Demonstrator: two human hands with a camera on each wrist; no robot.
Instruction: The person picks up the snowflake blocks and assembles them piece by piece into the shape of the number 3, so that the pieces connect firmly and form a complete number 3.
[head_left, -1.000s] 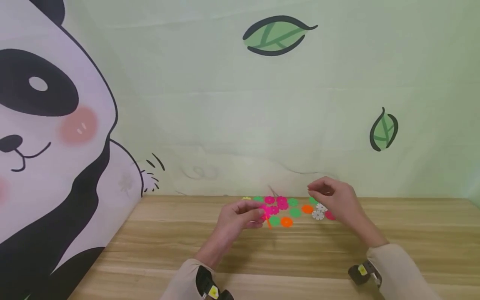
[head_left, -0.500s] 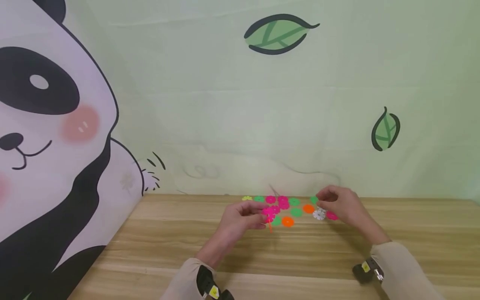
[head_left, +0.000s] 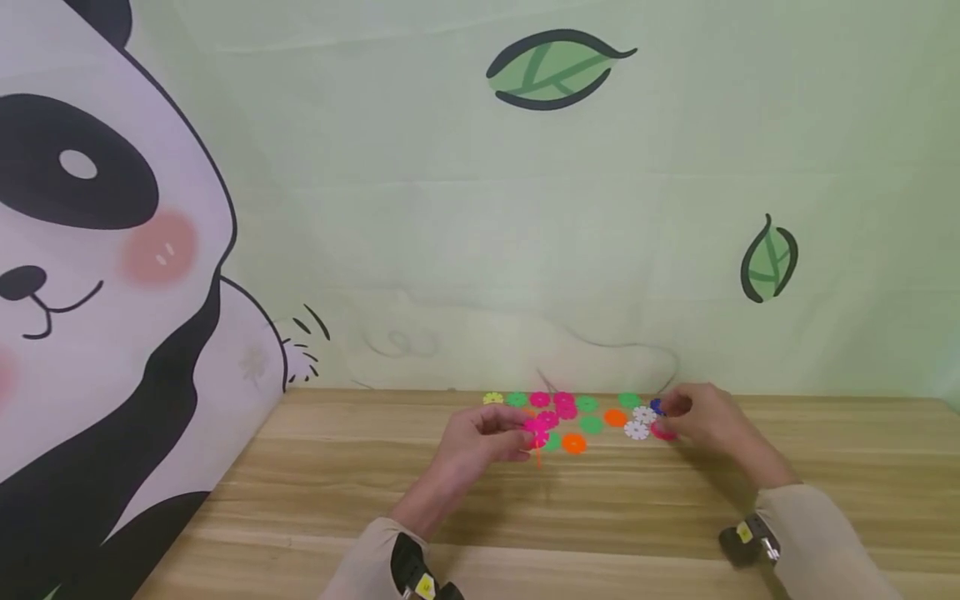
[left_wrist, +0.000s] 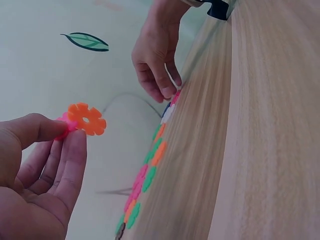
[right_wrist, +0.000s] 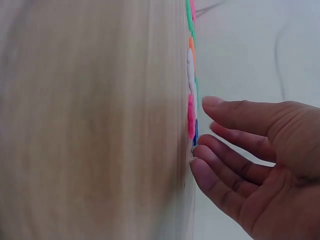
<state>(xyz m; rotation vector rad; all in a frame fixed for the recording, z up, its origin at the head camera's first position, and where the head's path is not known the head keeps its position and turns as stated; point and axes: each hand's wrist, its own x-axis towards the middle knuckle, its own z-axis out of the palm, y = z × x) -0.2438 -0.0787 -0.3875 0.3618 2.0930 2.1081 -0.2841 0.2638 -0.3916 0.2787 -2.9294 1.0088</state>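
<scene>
My left hand (head_left: 480,437) pinches a pink snowflake disc (left_wrist: 62,129) between thumb and fingers, above the table. An orange snowflake disc (left_wrist: 95,120) is joined to it at an angle, its notched edge and centre hole showing in the left wrist view. My right hand (head_left: 705,421) is low at the right end of the scattered discs, thumb apart from the slightly bent fingers and nothing between them. Nearest to it are a pink disc (right_wrist: 191,117) and a blue disc (head_left: 657,406), partly hidden by the fingers in the head view.
Several loose discs lie flat on the wooden table (head_left: 600,508), among them a green disc (head_left: 591,425), an orange disc (head_left: 574,443), a white disc (head_left: 637,430) and a yellow disc (head_left: 492,398). Behind the table hangs a pale green backdrop (head_left: 450,217) with a printed panda.
My right hand has come down and moved right, from over the green and white discs to beside the blue and pink ones. The left hand keeps its hold with little movement.
</scene>
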